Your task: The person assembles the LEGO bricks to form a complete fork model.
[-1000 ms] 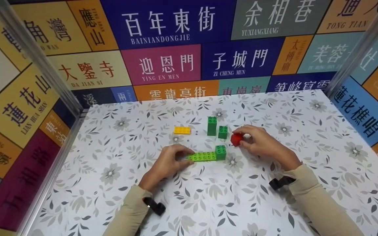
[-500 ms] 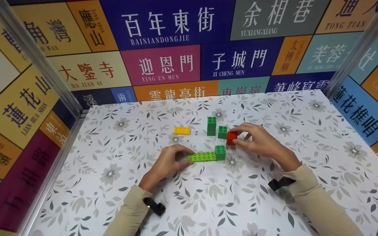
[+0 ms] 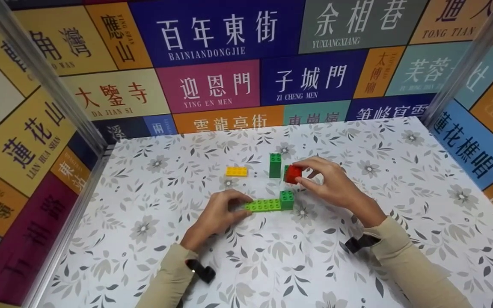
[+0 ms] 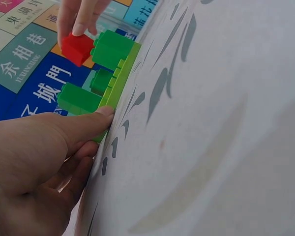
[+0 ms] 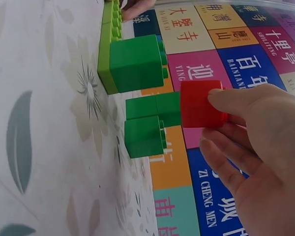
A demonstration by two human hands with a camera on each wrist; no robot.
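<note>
In the head view my left hand [image 3: 217, 211] pinches the left end of a long lime-green toy building plate [image 3: 265, 205] that lies on the table. A dark green brick [image 3: 286, 200] sits on the plate's right end. Thumb and fingers of my right hand [image 3: 336, 184] hold a red brick [image 3: 293, 174], which the right wrist view shows raised off the table, apart from the green ones. Behind it a loose green brick [image 5: 143, 137] is largely hidden in the head view. To its left stands a tall green stack [image 3: 275, 166]. The left wrist view shows thumb and fingers on the lime plate [image 4: 119, 88].
A yellow plate [image 3: 236, 171] lies left of the tall stack. The white table [image 3: 144, 265] has a leaf and flower print. Panels with large lettering [image 3: 216, 34] stand behind the table and at both sides. A dark strap [image 3: 360, 244] is on the right sleeve.
My right hand has moved left with the red brick, lifting it and turning it slightly, so that it now covers most of the loose green brick. The left hand has stayed on the lime plate.
</note>
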